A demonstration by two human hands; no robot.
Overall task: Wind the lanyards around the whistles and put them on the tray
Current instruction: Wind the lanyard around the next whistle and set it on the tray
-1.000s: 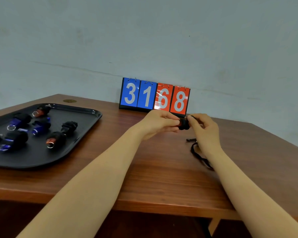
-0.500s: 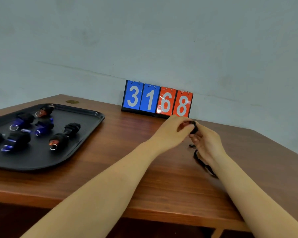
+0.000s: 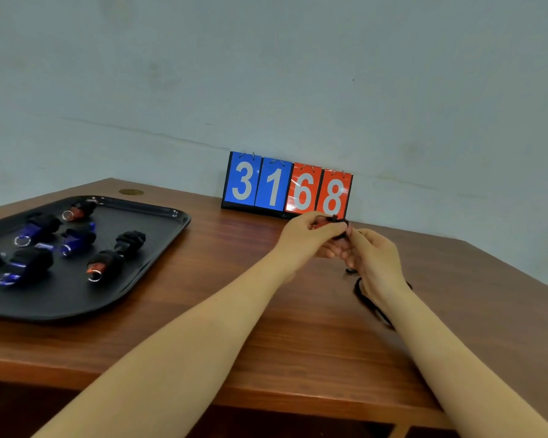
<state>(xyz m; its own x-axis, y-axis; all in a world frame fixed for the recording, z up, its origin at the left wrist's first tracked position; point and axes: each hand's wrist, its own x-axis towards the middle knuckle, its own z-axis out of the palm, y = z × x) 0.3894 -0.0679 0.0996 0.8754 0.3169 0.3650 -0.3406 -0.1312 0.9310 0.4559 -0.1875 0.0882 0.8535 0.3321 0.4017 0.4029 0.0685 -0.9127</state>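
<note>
My left hand (image 3: 307, 238) grips a small red whistle (image 3: 319, 223), mostly hidden by its fingers, above the table's far right part. My right hand (image 3: 372, 257) pinches the black lanyard (image 3: 366, 300) right beside the whistle; the loose cord trails down onto the wood under my right wrist. A black tray (image 3: 159, 245) lies at the left. On it rest several whistles wound in black cord, among them a red one (image 3: 100, 267), a blue one (image 3: 75, 241) and an all-black bundle (image 3: 130, 241).
A flip scoreboard (image 3: 287, 186) reading 3168 stands against the wall just behind my hands. The wooden table (image 3: 250, 327) has its front edge close to me and its right corner angles away. A brass grommet (image 3: 131, 192) sits at the back left.
My left hand has turned over the whistle and now covers it, while my right hand dropped slightly below and right of it. The lanyard's loose loop on the table has shifted a little.
</note>
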